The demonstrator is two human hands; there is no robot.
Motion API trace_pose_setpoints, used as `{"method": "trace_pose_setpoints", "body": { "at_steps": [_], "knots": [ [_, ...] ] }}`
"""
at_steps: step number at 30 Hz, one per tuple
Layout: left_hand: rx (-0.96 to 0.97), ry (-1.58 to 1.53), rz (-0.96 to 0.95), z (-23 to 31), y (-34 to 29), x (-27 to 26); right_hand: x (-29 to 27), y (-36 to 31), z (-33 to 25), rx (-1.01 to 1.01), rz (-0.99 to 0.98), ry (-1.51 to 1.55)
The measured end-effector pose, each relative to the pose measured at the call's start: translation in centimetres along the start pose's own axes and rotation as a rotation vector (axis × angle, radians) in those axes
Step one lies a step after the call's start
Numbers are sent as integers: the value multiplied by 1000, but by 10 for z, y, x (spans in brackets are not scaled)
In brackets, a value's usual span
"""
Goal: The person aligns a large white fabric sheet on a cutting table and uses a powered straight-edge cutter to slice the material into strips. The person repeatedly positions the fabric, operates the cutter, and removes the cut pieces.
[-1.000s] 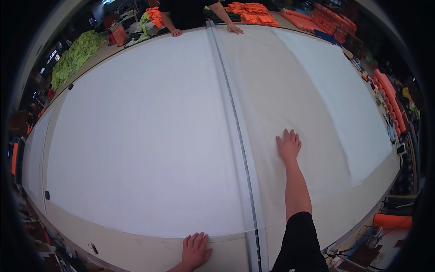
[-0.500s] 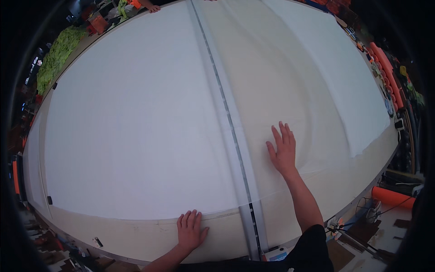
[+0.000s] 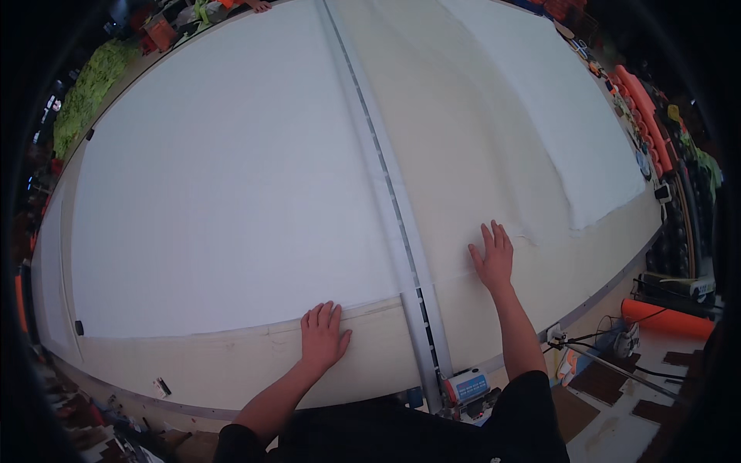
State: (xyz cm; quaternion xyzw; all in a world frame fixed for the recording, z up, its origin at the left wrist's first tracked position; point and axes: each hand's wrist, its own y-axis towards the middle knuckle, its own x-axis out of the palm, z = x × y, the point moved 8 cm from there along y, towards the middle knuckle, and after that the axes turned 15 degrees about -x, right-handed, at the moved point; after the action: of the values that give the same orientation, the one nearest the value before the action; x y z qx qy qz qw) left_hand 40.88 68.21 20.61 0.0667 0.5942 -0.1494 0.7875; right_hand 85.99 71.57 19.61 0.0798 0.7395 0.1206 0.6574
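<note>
The left hand [image 3: 324,337], open and gripping nothing, lies at the near edge of the broad white fabric sheet [image 3: 224,177] across the pale beige bench [image 3: 370,359]; the right hand [image 3: 495,258], open and empty, is right of the long grey metal rail [image 3: 415,324].

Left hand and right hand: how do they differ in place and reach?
The left hand is left of the slotted rail; the right hand is right of it. The left hand's fingertips are at the near edge of the white fabric, while the right hand reaches farther across the table. Both are palm down, fingers extended.
</note>
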Motion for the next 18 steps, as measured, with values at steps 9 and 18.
{"method": "trace_pose_setpoints", "body": {
  "at_steps": [9,18],
  "knots": [
    [33,-53,15,-10,-4,9,-12,-62,32,162,-190,-141],
    [169,-75,116,5,-6,12,-186,-163,-99,285,54,313]
  ]
}}
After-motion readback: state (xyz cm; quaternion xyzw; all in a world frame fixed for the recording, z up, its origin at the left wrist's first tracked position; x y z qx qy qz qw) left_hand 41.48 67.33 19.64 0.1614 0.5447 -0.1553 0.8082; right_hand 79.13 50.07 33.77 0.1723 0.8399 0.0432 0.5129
